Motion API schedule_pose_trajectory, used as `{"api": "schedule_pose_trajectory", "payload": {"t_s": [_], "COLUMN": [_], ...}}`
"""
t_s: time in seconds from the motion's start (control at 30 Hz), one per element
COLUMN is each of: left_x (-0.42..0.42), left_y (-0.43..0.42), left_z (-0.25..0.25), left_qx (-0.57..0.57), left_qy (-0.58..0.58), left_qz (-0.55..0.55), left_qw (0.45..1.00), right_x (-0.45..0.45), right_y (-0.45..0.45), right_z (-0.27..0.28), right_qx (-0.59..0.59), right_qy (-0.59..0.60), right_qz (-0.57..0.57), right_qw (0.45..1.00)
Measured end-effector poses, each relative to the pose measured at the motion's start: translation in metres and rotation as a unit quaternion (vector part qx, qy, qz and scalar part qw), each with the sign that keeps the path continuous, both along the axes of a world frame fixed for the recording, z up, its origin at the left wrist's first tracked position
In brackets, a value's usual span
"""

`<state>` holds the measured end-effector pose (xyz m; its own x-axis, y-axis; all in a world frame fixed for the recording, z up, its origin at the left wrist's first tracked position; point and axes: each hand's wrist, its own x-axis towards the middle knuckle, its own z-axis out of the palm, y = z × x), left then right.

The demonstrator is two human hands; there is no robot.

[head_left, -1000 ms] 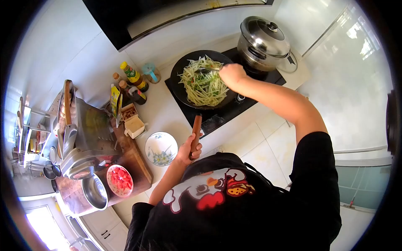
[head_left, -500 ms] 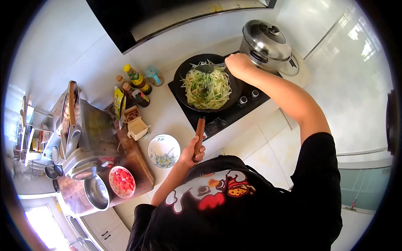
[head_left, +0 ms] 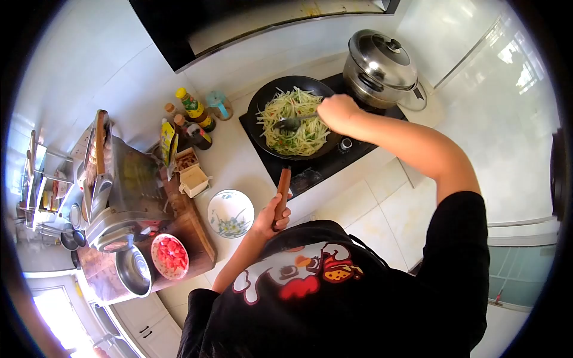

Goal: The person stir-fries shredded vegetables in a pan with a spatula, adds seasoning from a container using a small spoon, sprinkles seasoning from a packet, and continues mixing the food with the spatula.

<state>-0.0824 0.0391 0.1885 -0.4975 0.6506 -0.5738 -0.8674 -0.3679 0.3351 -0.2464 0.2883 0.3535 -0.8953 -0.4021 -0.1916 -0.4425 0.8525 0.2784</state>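
Note:
My left hand [head_left: 274, 216] is wrapped round the brown wooden handle [head_left: 283, 190] of a black wok [head_left: 258, 132] on the dark cooktop [head_left: 316, 174]. Inside the wok lie pale green shredded vegetables [head_left: 298, 136] with bits of green and red. My right hand [head_left: 338, 113], above the wok's right side, grips a metal ladle [head_left: 290, 123]. The ladle's dark bowl rests among the shreds near the wok's centre-left.
A lidded steel pot [head_left: 382, 68] stands at the back right. Left of the cooktop are a floral bowl [head_left: 231, 213], sauce bottles [head_left: 196, 110] and an open box [head_left: 193, 181]. A bowl of red pieces [head_left: 170, 256] and a steel basin [head_left: 133, 271] are further left.
My right hand has moved down a little from its higher position half a second ago. The ladle's bowl has shifted from the wok's back toward its middle. My left hand keeps its hold.

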Motion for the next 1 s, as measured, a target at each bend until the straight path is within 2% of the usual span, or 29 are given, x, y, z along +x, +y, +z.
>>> {"api": "schedule_pose_trajectory", "payload": {"t_s": [0.2,0.3,0.33,0.53,0.6,0.63,0.7,0.83,0.97,1.0], "left_x": [-0.002,-0.002,-0.002,-0.002,-0.002,-0.002,0.000,-0.001,-0.001,-0.002], "left_y": [0.000,0.001,0.001,0.000,0.000,0.000,0.000,-0.001,0.000,-0.001], "left_z": [0.008,0.007,0.007,0.009,0.007,0.007,0.005,-0.001,0.002,0.002], "left_qx": [-0.009,-0.006,-0.010,-0.010,-0.002,0.003,0.001,0.010,-0.005,0.004], "left_qy": [0.003,0.004,0.003,-0.002,-0.001,0.001,0.004,-0.010,-0.005,-0.008], "left_qz": [-0.007,-0.004,-0.003,-0.005,-0.005,-0.006,-0.004,0.001,-0.004,-0.002], "left_qw": [1.000,1.000,1.000,1.000,1.000,1.000,1.000,1.000,1.000,1.000], "right_x": [-0.039,-0.031,-0.021,0.011,0.024,0.019,-0.005,-0.012,0.005,0.002], "right_y": [0.037,0.038,0.029,0.018,0.007,0.009,0.016,0.030,0.053,0.055], "right_z": [0.002,-0.026,-0.024,0.025,0.019,-0.006,-0.024,-0.009,0.039,0.050], "right_qx": [-0.034,-0.025,-0.014,-0.034,-0.009,0.003,-0.031,-0.035,-0.047,-0.026], "right_qy": [0.095,0.069,0.024,0.008,-0.008,0.015,0.077,0.102,0.035,-0.054], "right_qz": [-0.058,-0.087,-0.102,-0.019,0.008,0.035,0.010,-0.027,-0.116,-0.197], "right_qw": [0.993,0.994,0.994,0.999,1.000,0.999,0.996,0.994,0.992,0.979]}}
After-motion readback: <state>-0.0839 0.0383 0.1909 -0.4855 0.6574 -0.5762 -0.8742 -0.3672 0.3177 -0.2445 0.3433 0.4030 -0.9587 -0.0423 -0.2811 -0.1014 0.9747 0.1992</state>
